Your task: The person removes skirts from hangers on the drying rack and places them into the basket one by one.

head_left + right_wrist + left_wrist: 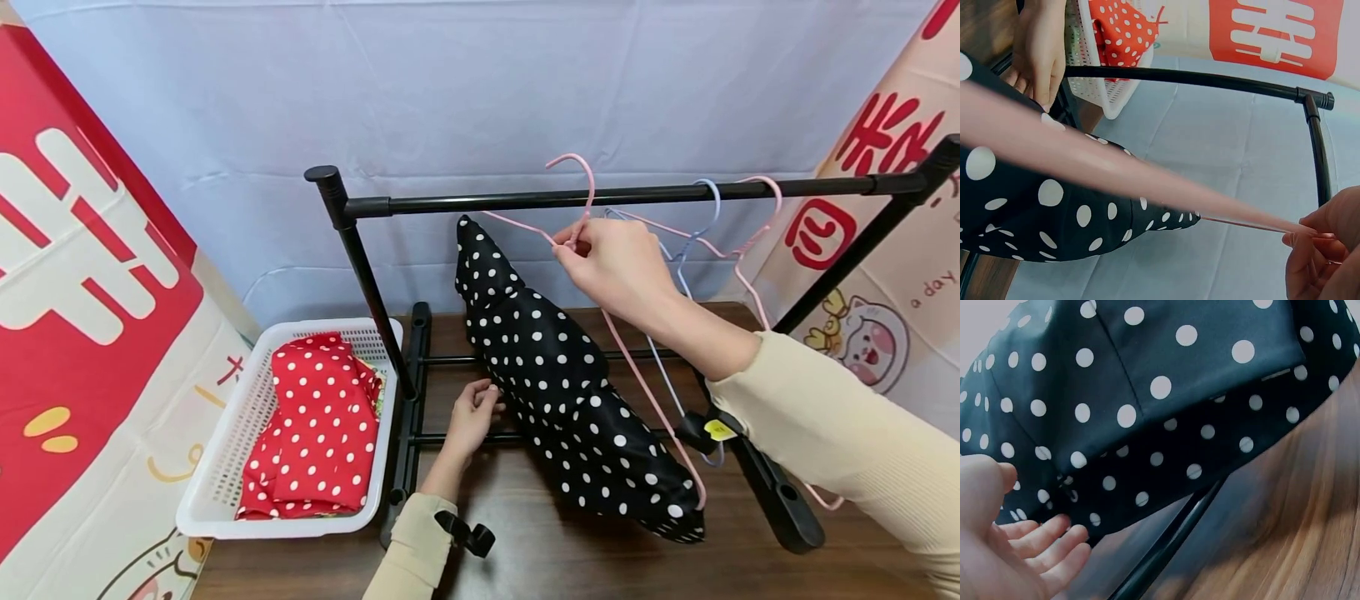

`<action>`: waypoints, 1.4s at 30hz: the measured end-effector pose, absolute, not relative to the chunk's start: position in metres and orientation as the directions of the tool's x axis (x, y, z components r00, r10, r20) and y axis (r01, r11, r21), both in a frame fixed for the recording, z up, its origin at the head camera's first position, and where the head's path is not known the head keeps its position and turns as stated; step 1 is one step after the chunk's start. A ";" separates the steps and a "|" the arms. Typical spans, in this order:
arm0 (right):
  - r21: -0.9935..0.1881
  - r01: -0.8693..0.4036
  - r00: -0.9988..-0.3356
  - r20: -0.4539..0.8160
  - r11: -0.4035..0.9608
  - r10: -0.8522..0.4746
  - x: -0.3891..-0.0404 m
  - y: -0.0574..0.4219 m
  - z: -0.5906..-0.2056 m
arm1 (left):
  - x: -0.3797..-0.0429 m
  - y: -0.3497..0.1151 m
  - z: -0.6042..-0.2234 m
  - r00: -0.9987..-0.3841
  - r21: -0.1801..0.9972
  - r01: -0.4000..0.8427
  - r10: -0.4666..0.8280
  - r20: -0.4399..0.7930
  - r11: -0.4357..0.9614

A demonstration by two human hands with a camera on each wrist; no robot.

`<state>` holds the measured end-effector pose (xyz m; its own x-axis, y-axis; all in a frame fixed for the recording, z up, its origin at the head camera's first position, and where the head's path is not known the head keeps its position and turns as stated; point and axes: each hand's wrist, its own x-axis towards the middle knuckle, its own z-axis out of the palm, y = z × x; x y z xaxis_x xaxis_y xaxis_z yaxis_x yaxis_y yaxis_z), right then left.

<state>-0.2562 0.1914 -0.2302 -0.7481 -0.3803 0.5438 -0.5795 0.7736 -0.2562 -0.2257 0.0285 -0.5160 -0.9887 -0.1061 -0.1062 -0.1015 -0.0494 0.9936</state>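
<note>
My right hand (618,262) pinches a pink clothes hanger (588,187) at its neck, just below the hook, close to the rack's top bar. In the right wrist view its thumb and fingertips meet on the pink wire. A black cloth with white polka dots (543,367) hangs slanting from this hanger, bunched along its length, its narrow end up at the left and its lower end by the hanger's bottom corner. My left hand (472,417) is beside the cloth's lower left edge. The left wrist view shows its fingers (1054,544) loosely bent, apart from the thumb, with nothing gripped between them.
A black garment rack (517,200) stands on a brown wooden table (517,533). On its bar at the right hang a blue hanger (708,221) and another pink hanger (772,204). Left of the rack, a white basket (197,500) contains a red polka-dot cloth (322,425).
</note>
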 end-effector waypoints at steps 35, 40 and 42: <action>-0.306 -0.544 -0.794 0.487 0.781 -0.363 -0.264 0.196 -0.236 | -0.211 0.017 -0.501 -0.974 0.892 -0.189 -0.037 -0.223 -0.410; -0.319 -0.531 -0.805 0.480 0.785 -0.349 -0.267 0.198 -0.238 | -0.206 0.010 -0.491 -0.969 0.910 -0.181 -0.091 -0.230 -0.374; -0.321 -0.527 -0.806 0.482 0.787 -0.343 -0.267 0.198 -0.238 | -0.204 0.007 -0.486 -0.968 0.915 -0.177 -0.106 -0.229 -0.362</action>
<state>-0.2675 0.1981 -0.2380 -0.8063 -0.3433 0.4816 -0.5267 0.7872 -0.3206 -0.2044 0.0073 -0.4859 -0.9676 -0.1061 -0.2292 -0.1771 -0.3621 0.9151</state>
